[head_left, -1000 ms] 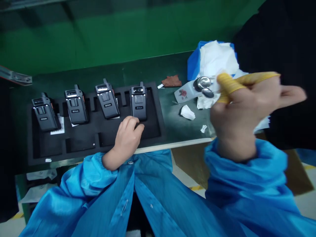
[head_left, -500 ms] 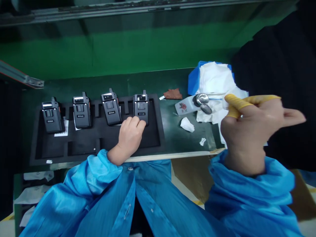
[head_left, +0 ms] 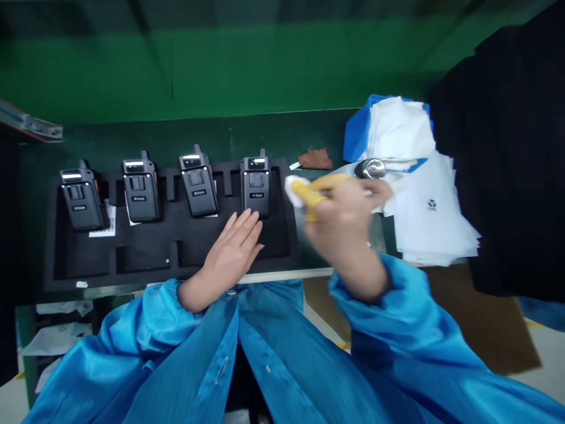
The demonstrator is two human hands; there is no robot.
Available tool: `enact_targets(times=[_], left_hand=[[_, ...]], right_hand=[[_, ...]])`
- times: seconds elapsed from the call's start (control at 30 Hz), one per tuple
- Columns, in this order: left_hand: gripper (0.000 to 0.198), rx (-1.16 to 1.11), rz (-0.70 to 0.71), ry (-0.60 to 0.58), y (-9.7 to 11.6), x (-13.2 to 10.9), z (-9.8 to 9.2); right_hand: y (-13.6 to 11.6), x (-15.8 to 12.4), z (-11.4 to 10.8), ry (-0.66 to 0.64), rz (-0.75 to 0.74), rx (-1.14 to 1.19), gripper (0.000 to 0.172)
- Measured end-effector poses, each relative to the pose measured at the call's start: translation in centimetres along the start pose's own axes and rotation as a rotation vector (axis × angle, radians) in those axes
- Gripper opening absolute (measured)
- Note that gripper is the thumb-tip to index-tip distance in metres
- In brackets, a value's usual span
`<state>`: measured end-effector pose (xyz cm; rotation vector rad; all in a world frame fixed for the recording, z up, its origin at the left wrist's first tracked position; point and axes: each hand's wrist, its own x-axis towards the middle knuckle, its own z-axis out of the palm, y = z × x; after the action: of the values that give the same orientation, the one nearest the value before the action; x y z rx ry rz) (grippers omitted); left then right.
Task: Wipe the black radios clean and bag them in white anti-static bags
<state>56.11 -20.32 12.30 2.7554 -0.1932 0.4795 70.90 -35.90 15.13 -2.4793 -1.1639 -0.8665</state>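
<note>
Four black handheld radios (head_left: 198, 191) stand in a row, antennas toward the far side, in a black tray (head_left: 148, 259) on the dark green desk (head_left: 265, 132). The rightmost radio (head_left: 255, 179) sits nearly straight; the leftmost radio (head_left: 83, 203) leans a little, with a white label (head_left: 106, 227) showing at its right side. The person's left hand (head_left: 232, 250) lies palm down over the near part of the tray, its fingers straight and close together, the tips at the near end of the rightmost radio; whether they press on it, one cannot tell. The right hand (head_left: 346, 218), blurred, is over the desk right of the tray. Its fingers, some in yellow coverings (head_left: 315, 200), pinch a white pad (head_left: 293, 189) near the tray's right edge, apart from the rightmost radio. Beyond the right hand lie a brown cloth (head_left: 316, 159) and a round silver lid (head_left: 371, 169), partly hidden. Farther right, a blue box (head_left: 356, 135) holds white wipes (head_left: 399, 126), and a stack of white sheets (head_left: 430, 218) spreads on its near side.
</note>
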Motion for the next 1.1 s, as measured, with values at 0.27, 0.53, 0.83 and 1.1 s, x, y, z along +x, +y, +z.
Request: enact_targets(times=[0.27,0.53,0.83,1.1], left_hand=[[0.038,-0.037,-0.045,-0.085,-0.1,0.1,0.1],[0.032,-0.046,0.05,0.046,-0.7,-0.1,-0.7],[0.042,0.031,-0.08,0.121,-3.5,-2.8,-3.9],[0.046,0.087,-0.235,0.016,-3.7,-3.9,-3.9]], right_hand=[[-5.3,-0.1,3.5,-0.205,-0.129,-0.018,0.031],[2.9,-1.3,0.7,0.073,0.144,-0.259,0.025],[10.9,-1.4,-1.6,-0.102,0.321,-0.32,0.016],[3.2,4.0,1.5,0.151,0.033,-0.09,0.028]])
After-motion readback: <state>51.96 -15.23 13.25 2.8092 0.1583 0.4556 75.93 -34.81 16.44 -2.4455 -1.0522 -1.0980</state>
